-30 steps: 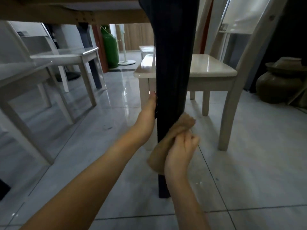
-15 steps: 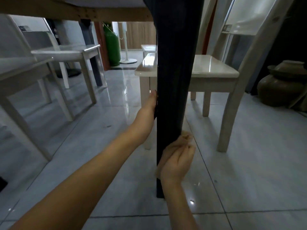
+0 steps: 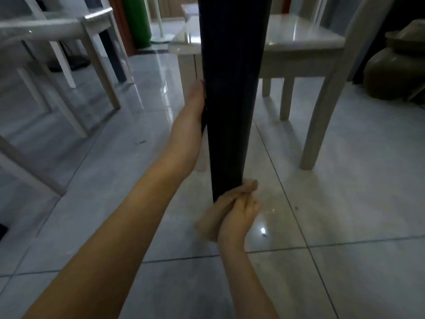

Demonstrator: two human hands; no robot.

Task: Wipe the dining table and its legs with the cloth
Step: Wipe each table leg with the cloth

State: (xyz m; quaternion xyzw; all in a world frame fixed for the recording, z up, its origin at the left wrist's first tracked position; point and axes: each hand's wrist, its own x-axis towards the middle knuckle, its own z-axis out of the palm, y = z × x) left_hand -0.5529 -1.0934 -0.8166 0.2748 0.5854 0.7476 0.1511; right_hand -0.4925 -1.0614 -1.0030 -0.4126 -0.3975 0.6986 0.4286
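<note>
Tall dark tapered table leg [image 3: 232, 88] stands between the hands; lidded brown pot [image 3: 395, 65] sits well right of both, contents unseen. Left hand [image 3: 190, 116] clasps the leg's left side, fingers hidden behind it. Right hand [image 3: 241, 215], fingers curled, presses crumpled tan cloth [image 3: 210, 223] against the leg's foot.

Floor [image 3: 345, 226]: large glossy grey tiles with dark grout lines, one bright light reflection [image 3: 263, 230]. White chair [image 3: 299, 35] at right, seat glossy; further white chairs [image 3: 92, 42] at left. Green cylinder [image 3: 136, 21] at rear. Brown lidded pot [image 3: 391, 65] at far right. Lighting dim.
</note>
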